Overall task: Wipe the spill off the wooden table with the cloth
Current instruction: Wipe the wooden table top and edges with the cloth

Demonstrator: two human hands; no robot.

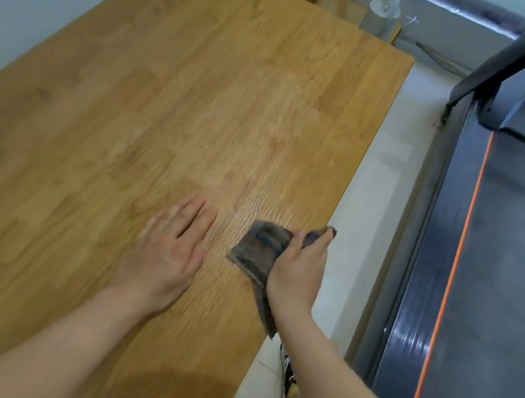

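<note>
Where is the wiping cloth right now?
The dark grey cloth is gripped in the right hand, near the wooden table's right edge, beside the flat left hand.

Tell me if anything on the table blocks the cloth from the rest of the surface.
Only the left hand, lying flat beside the cloth held by the right hand. The wooden table beyond shows nothing else on it.

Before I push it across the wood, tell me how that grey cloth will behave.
Probably floppy: the cloth drapes and folds under the right hand, with a tail trailing back past the wrist. Likely light, since a loose pinching grip carries it. It may bunch rather than slide flat on the wooden table; the left hand lies beside it, apart.
</note>
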